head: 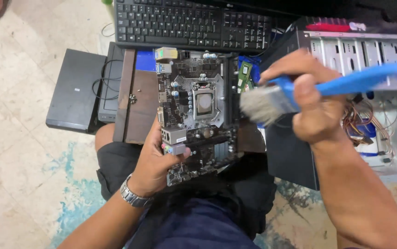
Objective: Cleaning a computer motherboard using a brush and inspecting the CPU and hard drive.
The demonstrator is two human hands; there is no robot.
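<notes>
My left hand [157, 161], with a metal watch on its wrist, grips the lower left edge of a dark computer motherboard [198, 115] by its port block, holding it tilted above my lap. In the board's middle sits a silver processor socket [203, 103]. My right hand [309, 99] is closed round the blue handle of a paintbrush [272, 101]. Its grey bristles point left and hover just off the board's right edge.
A black keyboard [191, 23] lies at the top. An open grey computer case [360, 55] with loose coloured wires [369, 129] stands at the right. A flat black box [76, 90] and a brown wooden block [136, 106] are at the left on the tiled floor.
</notes>
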